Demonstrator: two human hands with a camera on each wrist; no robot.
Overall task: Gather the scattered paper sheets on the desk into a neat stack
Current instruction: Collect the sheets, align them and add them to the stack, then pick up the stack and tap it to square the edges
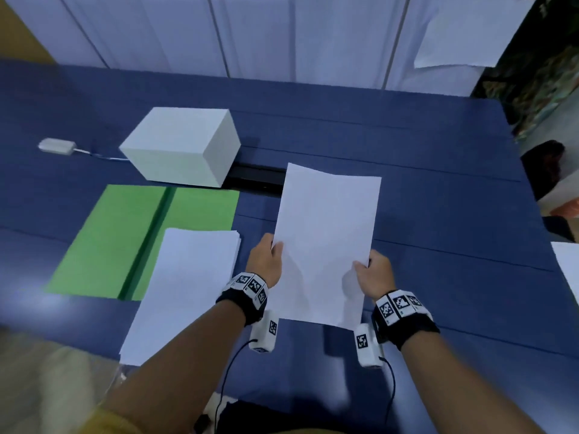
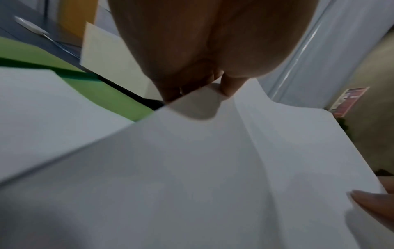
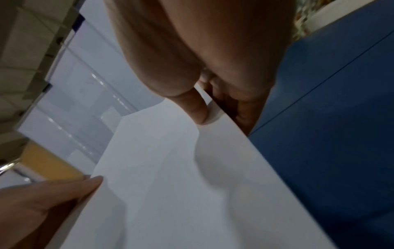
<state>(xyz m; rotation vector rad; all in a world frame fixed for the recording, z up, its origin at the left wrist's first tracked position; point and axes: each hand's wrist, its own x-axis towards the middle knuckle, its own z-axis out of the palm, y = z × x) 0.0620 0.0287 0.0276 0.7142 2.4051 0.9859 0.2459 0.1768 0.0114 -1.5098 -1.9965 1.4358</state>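
Observation:
A white paper sheet [image 1: 326, 242] is held up above the blue desk [image 1: 438, 214], slightly bowed. My left hand [image 1: 266, 261] pinches its left edge, thumb on top; my right hand [image 1: 372, 274] pinches its right edge. The left wrist view shows my left hand [image 2: 213, 89] with its thumb on the sheet [image 2: 213, 168]. The right wrist view shows my right hand [image 3: 211, 107] nipping the sheet [image 3: 192, 185] at its edge. A stack of white sheets [image 1: 185, 289] lies on the desk left of my left forearm. Another sheet [image 1: 568, 267] pokes in at the right edge.
A green folder [image 1: 125, 239] lies open under the stack's far end. Behind it stand a white box [image 1: 185, 145], a black bar [image 1: 257, 180] and a small white adapter [image 1: 56, 146] with a cable. White curtains hang behind the desk.

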